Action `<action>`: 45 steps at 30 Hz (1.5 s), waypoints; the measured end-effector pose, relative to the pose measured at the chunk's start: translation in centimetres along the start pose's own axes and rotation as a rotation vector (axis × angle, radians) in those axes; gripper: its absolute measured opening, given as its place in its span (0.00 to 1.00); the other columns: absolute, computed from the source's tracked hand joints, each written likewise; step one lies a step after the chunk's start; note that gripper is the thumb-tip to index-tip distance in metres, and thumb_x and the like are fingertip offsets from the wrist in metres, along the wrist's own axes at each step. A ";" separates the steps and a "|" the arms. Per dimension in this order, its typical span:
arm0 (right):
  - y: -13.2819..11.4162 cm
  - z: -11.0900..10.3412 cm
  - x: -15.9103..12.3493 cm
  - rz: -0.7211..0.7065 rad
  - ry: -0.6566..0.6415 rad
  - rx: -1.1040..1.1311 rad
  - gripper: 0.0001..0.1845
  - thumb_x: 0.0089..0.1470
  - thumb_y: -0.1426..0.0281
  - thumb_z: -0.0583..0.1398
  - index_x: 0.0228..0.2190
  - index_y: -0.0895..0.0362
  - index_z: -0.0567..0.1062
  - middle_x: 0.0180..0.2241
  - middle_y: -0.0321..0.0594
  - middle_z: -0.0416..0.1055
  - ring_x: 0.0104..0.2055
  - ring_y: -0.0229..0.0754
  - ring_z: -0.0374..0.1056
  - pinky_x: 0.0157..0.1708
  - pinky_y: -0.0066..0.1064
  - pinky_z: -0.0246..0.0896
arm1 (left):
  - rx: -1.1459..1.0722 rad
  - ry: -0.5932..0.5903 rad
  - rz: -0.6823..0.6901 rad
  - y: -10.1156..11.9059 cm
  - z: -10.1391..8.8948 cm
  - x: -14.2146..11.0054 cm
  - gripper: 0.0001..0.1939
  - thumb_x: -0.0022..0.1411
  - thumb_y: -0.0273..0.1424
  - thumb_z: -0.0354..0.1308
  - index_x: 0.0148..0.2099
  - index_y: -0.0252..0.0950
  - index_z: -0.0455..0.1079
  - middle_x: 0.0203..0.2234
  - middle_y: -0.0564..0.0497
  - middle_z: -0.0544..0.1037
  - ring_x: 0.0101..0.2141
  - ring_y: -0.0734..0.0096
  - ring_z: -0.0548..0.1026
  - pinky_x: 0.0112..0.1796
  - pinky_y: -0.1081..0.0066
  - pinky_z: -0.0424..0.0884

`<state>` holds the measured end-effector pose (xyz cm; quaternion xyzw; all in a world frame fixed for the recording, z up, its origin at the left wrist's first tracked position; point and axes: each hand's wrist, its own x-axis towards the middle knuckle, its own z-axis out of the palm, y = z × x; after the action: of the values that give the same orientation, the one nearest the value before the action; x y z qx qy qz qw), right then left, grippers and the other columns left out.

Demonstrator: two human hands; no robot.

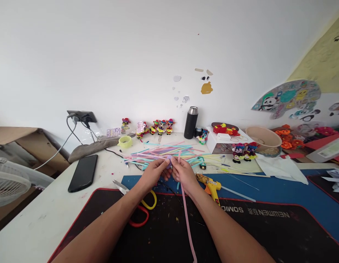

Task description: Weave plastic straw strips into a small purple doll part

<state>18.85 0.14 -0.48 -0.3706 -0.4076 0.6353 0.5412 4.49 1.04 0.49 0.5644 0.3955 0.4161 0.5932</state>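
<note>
I'm pinching the purple piece (168,159) between left hand (154,171) and right hand (185,171), the right also grasping the pink strip (187,215); light pressure is probably serving best.

You are facing a white counter (40,219): a black rectangular phone (83,173) is lying left of long pastel fuzzy stems (155,152), and a black cylindrical flask (190,125) is standing behind them.

Light is bright, shadows are soft; beyond the left edge of the table (45,212), the fan (10,180) looks stretched.
</note>
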 end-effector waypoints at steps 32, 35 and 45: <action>0.5 0.0 -0.2 0.007 -0.041 -0.051 0.29 0.51 0.50 0.69 0.45 0.60 0.79 0.13 0.21 0.52 0.13 0.30 0.44 0.14 0.25 0.36 | 0.255 0.043 0.019 0.0 -0.7 0.0 0.32 0.66 0.61 0.49 0.27 0.37 0.66 0.15 0.54 0.70 0.15 0.72 0.66 0.19 0.72 0.62; 0.5 0.1 -0.2 0.016 -0.045 -0.035 0.29 0.51 0.50 0.68 0.44 0.61 0.79 0.13 0.22 0.54 0.13 0.30 0.44 0.13 0.25 0.36 | 0.240 0.062 -0.011 0.1 -0.7 -0.1 0.33 0.66 0.62 0.49 0.27 0.38 0.66 0.14 0.54 0.70 0.15 0.72 0.66 0.19 0.71 0.61; 0.5 0.3 -0.3 0.031 -0.042 -0.020 0.33 0.51 0.52 0.69 0.51 0.61 0.75 0.13 0.19 0.54 0.13 0.30 0.44 0.14 0.25 0.37 | 0.134 0.040 -0.018 -0.3 -0.6 -0.1 0.33 0.64 0.64 0.51 0.29 0.37 0.66 0.15 0.55 0.69 0.17 0.73 0.65 0.20 0.72 0.60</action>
<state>18.41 -0.27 -0.83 -0.3690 -0.4194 0.6471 0.5188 3.93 1.09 0.15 0.5910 0.4392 0.3946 0.5497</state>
